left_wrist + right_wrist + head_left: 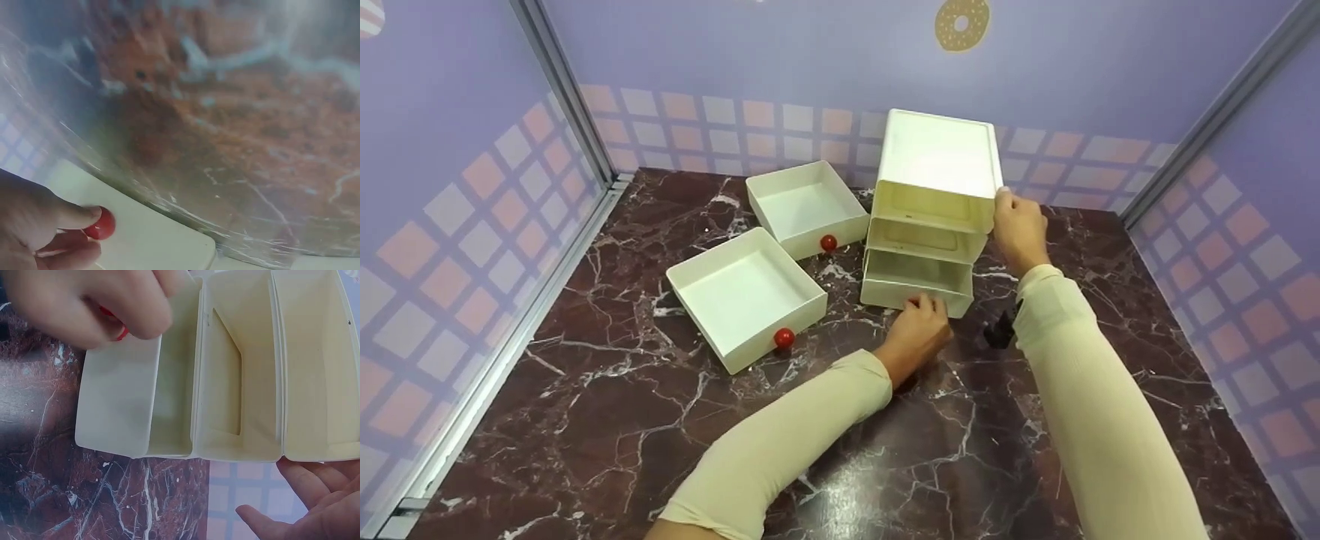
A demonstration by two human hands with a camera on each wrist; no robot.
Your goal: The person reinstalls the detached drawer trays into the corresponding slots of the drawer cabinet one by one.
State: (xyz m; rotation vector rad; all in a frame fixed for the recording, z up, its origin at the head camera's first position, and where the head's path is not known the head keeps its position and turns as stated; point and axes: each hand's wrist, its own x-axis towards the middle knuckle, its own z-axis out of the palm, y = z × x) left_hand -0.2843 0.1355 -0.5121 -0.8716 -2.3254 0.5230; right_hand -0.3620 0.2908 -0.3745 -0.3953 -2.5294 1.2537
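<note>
A white drawer cabinet [941, 150] stands near the back wall, its upper two slots without drawers. The bottom drawer [877, 292] sits in the lowest slot, pulled partly out. My left hand [919, 330] is at this drawer's front, pinching its round red knob [106, 225] between thumb and fingers. At the cabinet's upper right side is my right hand [1020, 229]. In the right wrist view, that hand's fingers [306, 486] lie straight against the side wall, with the thumb apart from it.
Left of the cabinet, two removed white drawers lie on the dark marbled table [607, 420]: a nearer drawer [742, 300] and a farther drawer [810, 206], each with a red knob in front. Purple walls [780, 52] enclose the back and sides. Something black [1000, 331] shows beside the right wrist.
</note>
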